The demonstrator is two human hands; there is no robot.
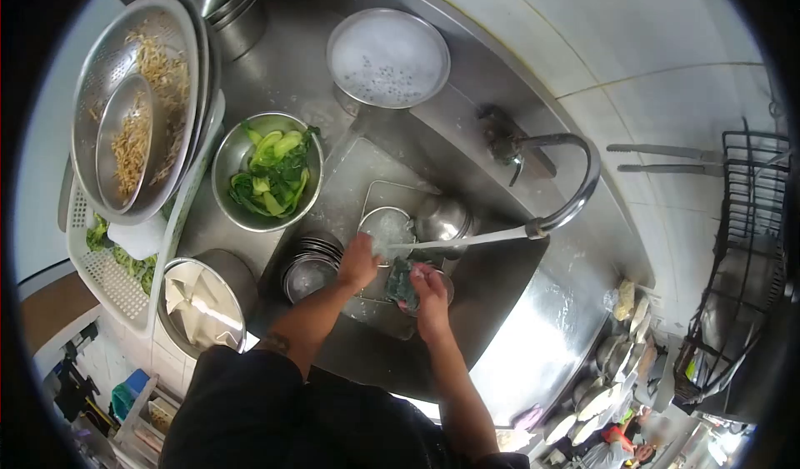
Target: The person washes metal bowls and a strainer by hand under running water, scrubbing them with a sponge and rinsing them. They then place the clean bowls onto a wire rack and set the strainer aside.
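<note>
Over the metal sink, my left hand is at the rim of a small round bowl filled with water; its fingers are blurred. My right hand is closed around a dark green scrubbing pad, above another small metal bowl. Water runs from the curved faucet towards the bowl at my left hand. Stacked small bowls stand left of my left hand, and a shiny rounded metal bowl lies behind the stream.
Leafy greens fill a metal bowl on the left counter. Beyond the sink stands a basin of foamy water. Colanders lean over a white basket beside a large pot. A wire rack hangs right.
</note>
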